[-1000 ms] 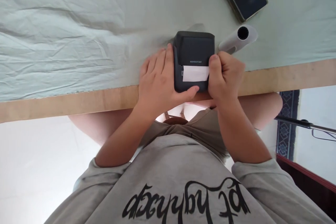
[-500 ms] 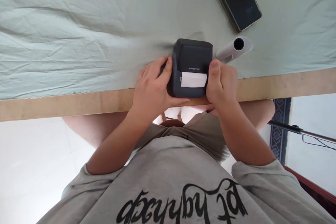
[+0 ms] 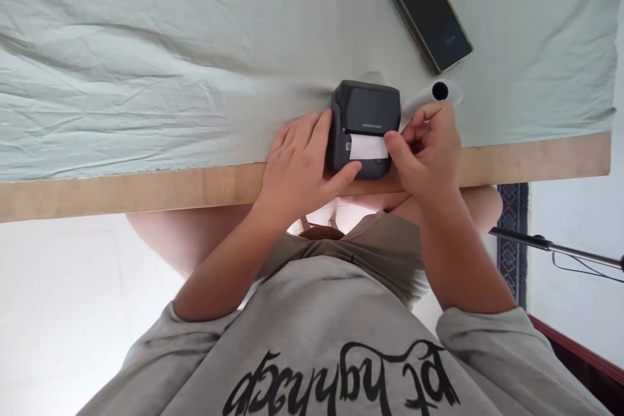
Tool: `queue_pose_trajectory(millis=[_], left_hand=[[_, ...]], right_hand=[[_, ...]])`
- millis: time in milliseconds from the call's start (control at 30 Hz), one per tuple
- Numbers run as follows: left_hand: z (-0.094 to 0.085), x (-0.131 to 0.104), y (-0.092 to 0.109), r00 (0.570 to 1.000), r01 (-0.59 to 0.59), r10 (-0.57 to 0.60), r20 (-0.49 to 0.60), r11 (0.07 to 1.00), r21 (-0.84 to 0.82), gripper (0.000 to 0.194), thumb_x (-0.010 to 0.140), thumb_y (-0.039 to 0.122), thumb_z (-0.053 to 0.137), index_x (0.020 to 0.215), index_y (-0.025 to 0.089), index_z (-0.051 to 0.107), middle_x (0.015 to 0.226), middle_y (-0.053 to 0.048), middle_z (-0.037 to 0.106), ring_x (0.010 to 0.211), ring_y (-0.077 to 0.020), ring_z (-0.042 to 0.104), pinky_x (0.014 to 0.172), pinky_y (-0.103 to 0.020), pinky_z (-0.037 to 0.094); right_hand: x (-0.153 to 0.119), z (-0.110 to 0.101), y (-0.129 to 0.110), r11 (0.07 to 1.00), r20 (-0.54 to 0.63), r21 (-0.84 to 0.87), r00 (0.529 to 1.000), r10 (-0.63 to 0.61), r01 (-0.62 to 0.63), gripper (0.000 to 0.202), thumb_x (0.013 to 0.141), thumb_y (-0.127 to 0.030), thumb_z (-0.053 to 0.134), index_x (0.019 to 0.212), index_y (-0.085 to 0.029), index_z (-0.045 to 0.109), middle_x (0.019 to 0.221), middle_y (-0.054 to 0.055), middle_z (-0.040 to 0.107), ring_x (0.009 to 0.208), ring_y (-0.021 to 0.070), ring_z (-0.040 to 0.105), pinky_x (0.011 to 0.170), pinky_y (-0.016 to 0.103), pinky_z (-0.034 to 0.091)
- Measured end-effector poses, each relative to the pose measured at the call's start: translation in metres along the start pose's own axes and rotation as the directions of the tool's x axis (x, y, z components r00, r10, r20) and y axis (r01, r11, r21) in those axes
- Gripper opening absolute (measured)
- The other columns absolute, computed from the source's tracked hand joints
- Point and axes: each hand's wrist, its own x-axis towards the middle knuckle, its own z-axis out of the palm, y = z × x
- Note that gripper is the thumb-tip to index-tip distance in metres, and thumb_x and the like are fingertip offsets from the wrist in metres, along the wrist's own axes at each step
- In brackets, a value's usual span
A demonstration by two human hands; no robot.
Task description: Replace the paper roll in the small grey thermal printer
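Note:
A small dark label printer (image 3: 371, 104) sits at the table's front edge, with a white paper label (image 3: 369, 147) sticking out of its front slot. My left hand (image 3: 299, 166) grips the printer's left side, its fingers along the wall and its thumb over the lower front edge. By the printer's right side is my right hand (image 3: 431, 149), its thumb tip at the right end of the label. Its other fingers are bent and stand apart from the thumb; I cannot tell whether the thumb touches the paper.
Behind my right hand lies a white handheld device (image 3: 422, 96) with a round dark end. A black smartphone (image 3: 431, 16) rests farther back. Wrinkled pale green cloth (image 3: 170, 78) covers the table, ending at a wooden edge (image 3: 205, 190). A dark pole (image 3: 521, 237) stands low at the right.
My right hand has let go of the printer's right side and brought its thumb to the label's end. My left thumb has moved up onto the printer's front. The view has shifted slightly.

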Motion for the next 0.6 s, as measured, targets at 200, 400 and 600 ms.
queue_pose_trajectory(millis=[200,400,600], left_hand=[[0.001,-0.001,0.0,1.0,0.0,0.0,0.002,1.0,-0.008,0.082,0.1,0.069,0.05,0.155,0.008,0.044,0.155,-0.024,0.055,0.145,-0.0395,0.053,0.122,-0.053,0.039],[0.001,-0.002,-0.001,1.0,-0.001,0.001,0.006,1.0,-0.002,0.085,0.1,0.068,0.05,0.156,0.004,0.044,0.157,-0.025,0.054,0.147,-0.0388,0.051,0.124,-0.052,0.038],[0.003,-0.002,-0.004,1.0,-0.028,0.027,-0.015,1.0,-0.013,0.084,0.101,0.068,0.046,0.157,0.006,0.044,0.155,-0.025,0.056,0.147,-0.0387,0.051,0.123,-0.052,0.039]], right_hand=[[0.022,-0.009,-0.033,0.962,-0.181,-0.266,0.976,-0.119,0.068,0.022,0.095,-0.042,0.058,0.089,-0.027,0.042,0.062,-0.008,0.048,0.052,0.0111,0.048,0.058,0.031,0.038],[0.029,-0.007,-0.043,0.971,-0.045,-0.204,0.99,-0.135,0.123,0.015,0.093,-0.04,0.06,0.093,-0.026,0.055,0.09,-0.001,0.072,0.07,0.0141,0.066,0.065,0.033,0.048],[0.053,-0.01,-0.049,0.915,0.246,-0.397,0.969,0.034,0.069,0.003,0.089,-0.029,0.061,0.091,-0.028,0.063,0.089,0.004,0.073,0.084,0.0234,0.064,0.08,0.042,0.045]])
